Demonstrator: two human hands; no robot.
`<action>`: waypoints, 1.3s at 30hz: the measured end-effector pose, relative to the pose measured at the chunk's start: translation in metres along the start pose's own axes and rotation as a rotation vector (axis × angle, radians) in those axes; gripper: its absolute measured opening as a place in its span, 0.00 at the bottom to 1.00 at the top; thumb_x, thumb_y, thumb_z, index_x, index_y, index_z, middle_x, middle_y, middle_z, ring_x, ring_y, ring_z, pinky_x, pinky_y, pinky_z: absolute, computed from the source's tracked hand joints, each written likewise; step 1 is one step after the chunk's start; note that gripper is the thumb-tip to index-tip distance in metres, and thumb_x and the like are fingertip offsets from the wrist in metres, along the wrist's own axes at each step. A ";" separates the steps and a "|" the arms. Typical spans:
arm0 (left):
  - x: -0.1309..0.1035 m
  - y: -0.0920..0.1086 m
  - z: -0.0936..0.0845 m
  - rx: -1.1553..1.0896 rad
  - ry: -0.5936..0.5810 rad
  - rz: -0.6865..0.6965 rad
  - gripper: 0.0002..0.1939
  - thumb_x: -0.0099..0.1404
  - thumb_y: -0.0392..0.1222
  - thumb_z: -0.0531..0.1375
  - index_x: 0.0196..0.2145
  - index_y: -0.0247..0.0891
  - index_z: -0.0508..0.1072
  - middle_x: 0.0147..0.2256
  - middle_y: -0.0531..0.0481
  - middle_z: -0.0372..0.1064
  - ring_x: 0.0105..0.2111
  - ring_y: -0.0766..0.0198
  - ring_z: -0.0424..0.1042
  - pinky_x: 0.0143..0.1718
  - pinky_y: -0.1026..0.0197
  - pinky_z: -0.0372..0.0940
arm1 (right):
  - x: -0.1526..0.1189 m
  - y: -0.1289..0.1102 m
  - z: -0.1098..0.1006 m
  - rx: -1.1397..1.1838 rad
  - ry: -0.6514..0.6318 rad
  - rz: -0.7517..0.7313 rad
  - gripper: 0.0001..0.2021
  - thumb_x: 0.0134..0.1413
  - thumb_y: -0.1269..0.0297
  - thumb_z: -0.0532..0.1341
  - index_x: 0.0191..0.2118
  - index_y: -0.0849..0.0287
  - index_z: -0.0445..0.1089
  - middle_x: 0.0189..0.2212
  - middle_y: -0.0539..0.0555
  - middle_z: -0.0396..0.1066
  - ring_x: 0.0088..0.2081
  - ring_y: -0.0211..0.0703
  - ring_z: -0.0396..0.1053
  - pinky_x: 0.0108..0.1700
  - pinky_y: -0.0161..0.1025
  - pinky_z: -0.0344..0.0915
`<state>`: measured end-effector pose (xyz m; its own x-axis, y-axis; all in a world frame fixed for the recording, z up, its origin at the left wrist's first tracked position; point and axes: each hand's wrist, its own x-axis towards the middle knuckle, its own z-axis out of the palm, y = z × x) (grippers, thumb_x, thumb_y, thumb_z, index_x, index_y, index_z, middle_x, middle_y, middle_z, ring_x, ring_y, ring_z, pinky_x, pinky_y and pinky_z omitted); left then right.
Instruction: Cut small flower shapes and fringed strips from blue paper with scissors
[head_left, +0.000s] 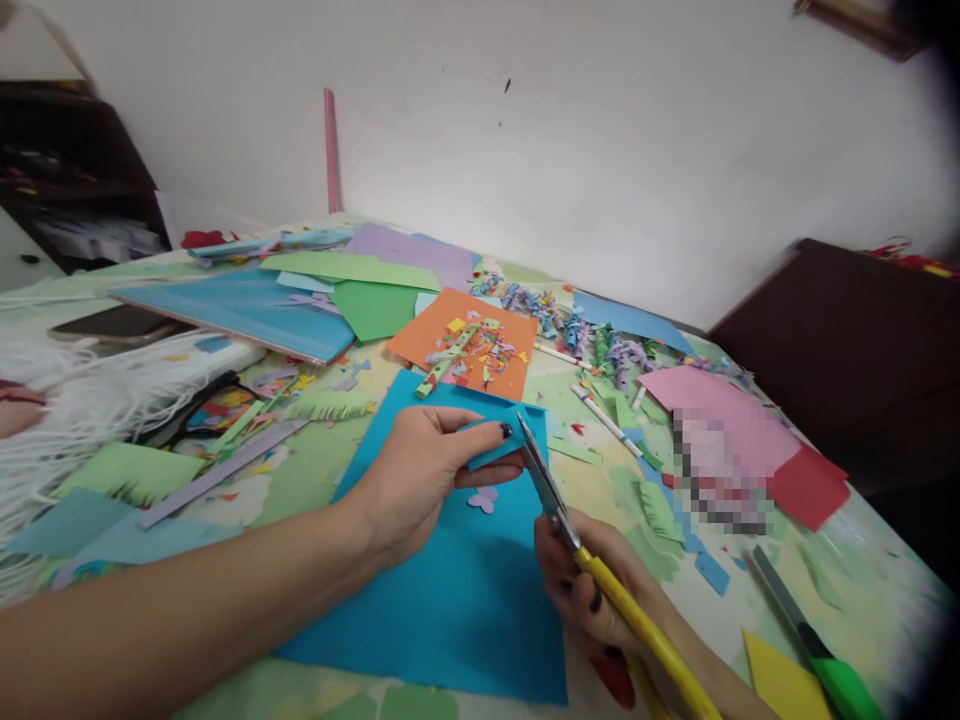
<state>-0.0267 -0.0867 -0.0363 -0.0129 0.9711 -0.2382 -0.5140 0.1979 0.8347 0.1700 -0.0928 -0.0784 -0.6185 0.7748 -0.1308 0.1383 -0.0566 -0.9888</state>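
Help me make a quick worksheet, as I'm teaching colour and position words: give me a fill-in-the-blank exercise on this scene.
The scissors in the right hand have ____ handles. The left hand holds a small piece of ____ paper. Tiny scraps lie on the ____ coloured sheet. The pink sheet lies to the ____ of both hands.

Missing words: yellow; blue; orange; right.

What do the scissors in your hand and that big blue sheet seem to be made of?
Scissors: smooth yellow handles, probably plastic; grey blades with a metallic sheen, likely steel.
Blue sheet: matte, flat and thin-edged, so paper or thin card.
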 end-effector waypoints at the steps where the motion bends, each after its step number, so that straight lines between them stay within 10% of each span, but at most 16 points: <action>1: 0.000 0.000 0.000 0.000 0.002 0.000 0.05 0.54 0.35 0.65 0.23 0.30 0.76 0.27 0.46 0.76 0.29 0.63 0.75 0.36 0.60 0.73 | -0.003 -0.002 0.002 0.012 0.028 -0.002 0.23 0.46 0.41 0.62 0.29 0.56 0.58 0.23 0.46 0.51 0.20 0.33 0.48 0.17 0.30 0.50; 39: -0.001 0.001 0.001 0.053 0.020 0.045 0.06 0.54 0.37 0.65 0.24 0.30 0.76 0.27 0.47 0.75 0.30 0.60 0.76 0.39 0.57 0.72 | -0.002 -0.020 0.009 0.067 -0.078 0.076 0.22 0.49 0.46 0.62 0.28 0.56 0.53 0.21 0.43 0.45 0.18 0.30 0.41 0.16 0.30 0.39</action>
<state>-0.0266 -0.0875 -0.0349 -0.0522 0.9764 -0.2094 -0.4661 0.1616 0.8699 0.1615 -0.0990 -0.0585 -0.6669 0.7156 -0.2077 0.1365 -0.1567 -0.9782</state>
